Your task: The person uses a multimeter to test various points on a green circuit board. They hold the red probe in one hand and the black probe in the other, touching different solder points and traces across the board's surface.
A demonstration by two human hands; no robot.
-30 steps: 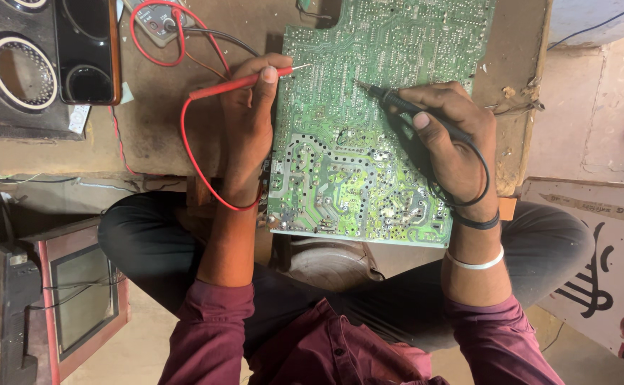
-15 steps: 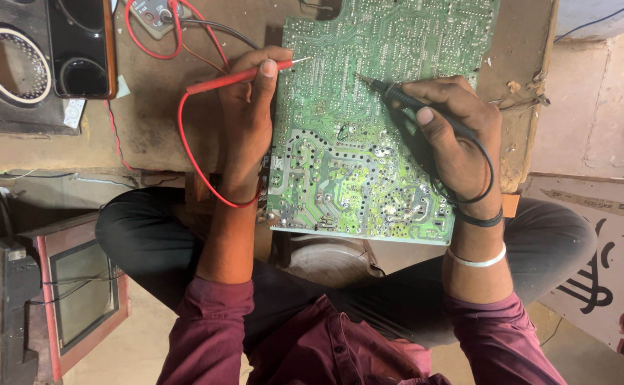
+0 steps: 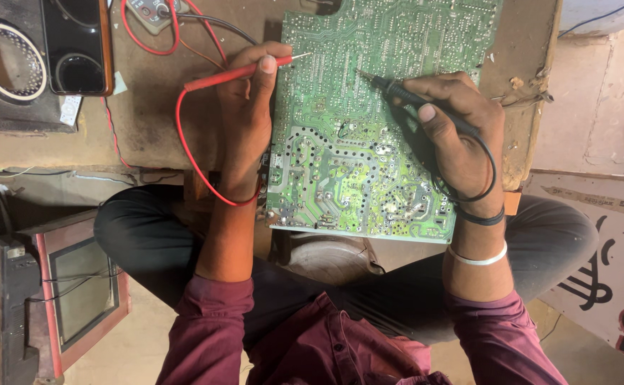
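A large green circuit board (image 3: 369,142) lies solder side up on a low wooden bench (image 3: 148,121), its near edge over my lap. My left hand (image 3: 248,121) pinches a red test probe (image 3: 233,73), whose metal tip touches the board's upper left edge. My right hand (image 3: 454,135) grips a black test probe (image 3: 397,91) like a pen, with its tip on the board's upper middle. A red lead (image 3: 187,146) loops round my left wrist. A black lead curls round my right wrist.
A multimeter (image 3: 151,11) sits at the bench's far edge, with leads running to it. A black speaker box (image 3: 12,64) and a dark phone-like slab (image 3: 77,46) lie at the far left. A small old monitor (image 3: 77,292) stands on the floor at my left.
The view has shifted slightly, so the bench sits higher in frame. Both hands keep their probes on the board; the black probe's tip has crept a little along the upper board.
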